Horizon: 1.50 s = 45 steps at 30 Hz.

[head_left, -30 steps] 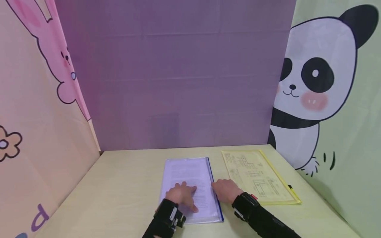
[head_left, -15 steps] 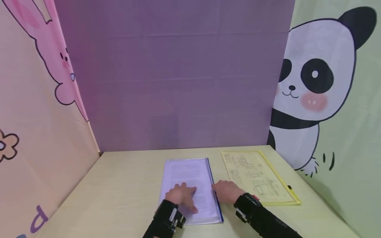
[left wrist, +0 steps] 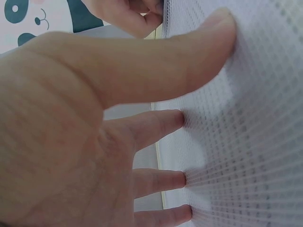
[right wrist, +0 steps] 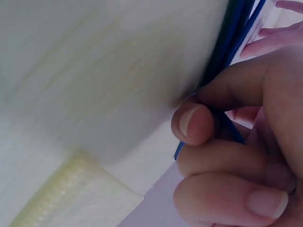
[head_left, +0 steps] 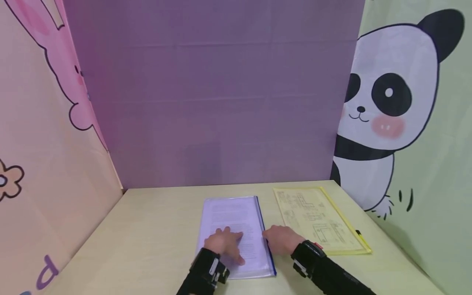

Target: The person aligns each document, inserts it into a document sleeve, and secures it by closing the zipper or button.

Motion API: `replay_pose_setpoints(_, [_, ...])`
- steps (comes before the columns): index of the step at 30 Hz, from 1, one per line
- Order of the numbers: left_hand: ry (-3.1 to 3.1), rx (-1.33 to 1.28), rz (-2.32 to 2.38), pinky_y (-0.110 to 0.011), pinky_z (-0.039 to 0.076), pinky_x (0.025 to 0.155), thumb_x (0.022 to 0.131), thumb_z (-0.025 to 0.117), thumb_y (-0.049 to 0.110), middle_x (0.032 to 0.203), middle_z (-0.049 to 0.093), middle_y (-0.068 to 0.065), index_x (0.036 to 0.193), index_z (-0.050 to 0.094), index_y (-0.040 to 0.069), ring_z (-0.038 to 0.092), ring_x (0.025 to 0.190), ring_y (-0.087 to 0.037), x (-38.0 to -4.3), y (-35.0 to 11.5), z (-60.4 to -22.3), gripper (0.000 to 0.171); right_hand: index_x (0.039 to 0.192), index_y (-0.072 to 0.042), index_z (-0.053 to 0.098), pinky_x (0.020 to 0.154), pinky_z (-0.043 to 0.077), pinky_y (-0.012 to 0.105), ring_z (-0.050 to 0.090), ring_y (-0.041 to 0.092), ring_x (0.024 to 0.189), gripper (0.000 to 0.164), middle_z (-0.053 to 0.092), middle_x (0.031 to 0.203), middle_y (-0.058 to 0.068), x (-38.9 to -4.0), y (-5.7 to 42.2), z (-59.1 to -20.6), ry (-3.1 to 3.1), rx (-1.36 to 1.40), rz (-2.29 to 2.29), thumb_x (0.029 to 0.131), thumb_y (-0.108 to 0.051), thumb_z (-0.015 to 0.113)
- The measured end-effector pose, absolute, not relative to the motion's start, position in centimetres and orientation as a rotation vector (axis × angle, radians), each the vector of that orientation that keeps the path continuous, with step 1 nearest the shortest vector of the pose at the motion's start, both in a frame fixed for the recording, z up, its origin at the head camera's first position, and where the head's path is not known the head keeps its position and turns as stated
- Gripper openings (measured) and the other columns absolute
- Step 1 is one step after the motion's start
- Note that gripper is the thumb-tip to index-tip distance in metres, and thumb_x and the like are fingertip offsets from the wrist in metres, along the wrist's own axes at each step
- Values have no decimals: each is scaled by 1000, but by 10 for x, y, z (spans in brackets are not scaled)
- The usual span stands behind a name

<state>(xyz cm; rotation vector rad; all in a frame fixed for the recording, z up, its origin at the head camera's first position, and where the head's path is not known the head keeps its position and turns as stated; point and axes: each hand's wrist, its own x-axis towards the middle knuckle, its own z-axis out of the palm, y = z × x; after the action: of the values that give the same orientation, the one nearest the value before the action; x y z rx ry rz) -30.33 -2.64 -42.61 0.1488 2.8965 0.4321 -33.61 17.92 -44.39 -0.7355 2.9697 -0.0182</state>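
A clear mesh document pouch (head_left: 230, 211) with printed paper inside lies flat at the middle of the table. A blue zipper edge (head_left: 259, 211) runs along its right side. My left hand (head_left: 224, 242) presses on the pouch with fingers spread. In the left wrist view, the thumb and fingertips of that left hand (left wrist: 109, 127) touch the fine mesh surface. At the pouch's right side, my right hand (head_left: 282, 238) pinches the blue edge. In the right wrist view, the right hand (right wrist: 251, 142) has curled fingers around a blue strip; what lies between thumb and forefinger is mostly hidden.
A yellow-edged pouch (head_left: 306, 205) holding sheets with line drawings lies to the right, with a small black and yellow pull (head_left: 359, 233) at its side. The pale table (head_left: 158, 229) meets a purple backdrop (head_left: 228, 102) behind and printed cloth walls at both sides.
Both hands hold nearly the same place on the pouch. The right hand has shifted very slightly toward me; the head view has also moved a little.
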Motion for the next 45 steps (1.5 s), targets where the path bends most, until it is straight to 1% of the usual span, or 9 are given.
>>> replay_pose_setpoints(6, [2894,140,432,-66,48,87,66,93,42,142,52,-12,139,63,32,50,120,-37,-302,-26,-428,80,97,-13,70,65,47,35,50,15,66,5,57,77,-2,-331,178,-443,2960,-738,-15,93,-14,67])
replay_pose_setpoints(11, [2880,136,438,-67,47,89,67,93,43,145,51,-11,140,63,33,49,123,-38,-302,-25,-428,80,95,-13,70,63,46,34,50,15,65,3,55,75,-3,-329,180,-443,2960,-746,-5,93,-14,67])
replay_pose_setpoints(15, [2892,152,418,-66,48,89,66,92,43,143,51,-12,140,62,32,49,123,-37,-303,-26,-427,81,95,-13,70,62,45,33,50,14,64,4,54,74,-4,-328,179,-441,2957,-755,3,93,-14,67])
replay_pose_setpoints(24, [2880,158,428,-67,47,90,66,92,43,146,49,-13,141,62,32,47,127,-38,-305,-26,-428,82,96,-13,70,63,45,33,50,14,64,6,54,74,-3,-326,180,-439,2943,-743,-13,95,-14,65])
replay_pose_setpoints(31, [2895,184,429,-66,47,89,66,92,43,145,50,-13,141,62,31,48,123,-37,-307,-28,-428,82,99,-13,71,62,44,32,51,14,64,8,54,74,-4,-327,180,-438,2933,-722,-47,96,-15,64])
replay_pose_setpoints(35, [2896,188,441,-66,46,90,66,92,43,146,50,-14,141,62,30,47,125,-37,-307,-29,-427,82,100,-12,71,64,44,33,51,15,65,8,54,75,-3,-327,179,-438,2921,-711,-52,96,-15,64])
replay_pose_setpoints(45, [2887,182,446,-67,45,92,66,92,43,150,48,-14,141,62,30,45,130,-39,-306,-29,-427,82,93,-14,70,63,45,33,51,14,64,6,55,74,-4,-326,182,-440,2909,-760,-122,94,-11,64])
